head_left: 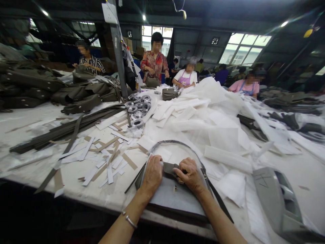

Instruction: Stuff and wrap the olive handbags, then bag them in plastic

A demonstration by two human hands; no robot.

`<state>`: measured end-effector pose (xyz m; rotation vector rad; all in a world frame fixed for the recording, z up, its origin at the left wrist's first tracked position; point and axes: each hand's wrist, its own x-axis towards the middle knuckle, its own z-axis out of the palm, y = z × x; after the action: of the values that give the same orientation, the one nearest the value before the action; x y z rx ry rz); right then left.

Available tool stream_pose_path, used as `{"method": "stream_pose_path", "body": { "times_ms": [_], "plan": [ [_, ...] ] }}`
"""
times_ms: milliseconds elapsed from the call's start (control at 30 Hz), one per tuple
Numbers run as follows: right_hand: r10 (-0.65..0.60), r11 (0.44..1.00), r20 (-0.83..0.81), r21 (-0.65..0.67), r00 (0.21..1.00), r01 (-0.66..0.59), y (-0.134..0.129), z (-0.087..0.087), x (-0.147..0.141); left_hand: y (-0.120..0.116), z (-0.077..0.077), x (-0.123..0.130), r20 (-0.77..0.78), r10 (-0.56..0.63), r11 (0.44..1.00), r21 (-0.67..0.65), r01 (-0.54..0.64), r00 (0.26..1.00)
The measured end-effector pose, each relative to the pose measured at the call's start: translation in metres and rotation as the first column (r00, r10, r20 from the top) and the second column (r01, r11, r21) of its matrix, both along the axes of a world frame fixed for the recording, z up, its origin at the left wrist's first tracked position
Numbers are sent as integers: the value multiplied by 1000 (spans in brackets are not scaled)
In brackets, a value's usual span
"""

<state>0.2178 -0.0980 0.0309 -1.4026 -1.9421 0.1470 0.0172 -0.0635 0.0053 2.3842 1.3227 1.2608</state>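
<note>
A dark olive handbag (pixel 175 200) lies at the table's near edge, its front covered by a pale sheet. Its arched handle (pixel 175 142), wrapped in clear film, rises behind my hands. My left hand (pixel 153 169) is closed on the bag's upper left side, beside the handle's base; the fingertips are partly hidden. With curled fingers, my right hand (pixel 190 174) grips a short dark flap tab (pixel 170 168) near a brass-coloured clasp. A small metal fitting (pixel 175 188) shows on the bag's front, below the tab. A dark strap (pixel 219 200) hangs along the bag's right side.
Paper and brown strips (pixel 109 159) litter the table at left, near long dark straps (pixel 63 128) and tape rolls (pixel 138 108). White wrapping sheets (pixel 203 112) are heaped ahead. A grey tape dispenser (pixel 274 193) stands at right. Several people work across the table.
</note>
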Motion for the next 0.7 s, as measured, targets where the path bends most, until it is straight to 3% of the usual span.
{"method": "stream_pose_path", "body": {
  "times_ms": [100, 167, 267, 333, 600, 700],
  "plan": [
    [41, 999, 103, 9, 994, -43, 0, 1, -4, -6, 9, -6, 27, -123, 992, 40, 122, 992],
    [44, 999, 121, -4, 992, -44, 0, 1, -6, -14, 17, -8, 32, -293, 955, 52, 291, 956],
    [36, 999, 119, -11, 992, -35, -1, 1, -8, -25, 26, -9, 4, -566, 824, 10, 566, 824],
    [36, 999, 116, -12, 993, -35, -2, 0, -8, -27, 27, -7, -40, -659, 752, -37, 658, 751],
    [14, 1000, 113, -28, 994, -11, -1, -1, -9, -28, 35, -7, -191, -721, 692, -137, 709, 666],
    [23, 999, 91, -44, 996, -19, -2, -1, -9, -39, 44, -10, -324, -675, 736, -235, 635, 663]
  ]
}}
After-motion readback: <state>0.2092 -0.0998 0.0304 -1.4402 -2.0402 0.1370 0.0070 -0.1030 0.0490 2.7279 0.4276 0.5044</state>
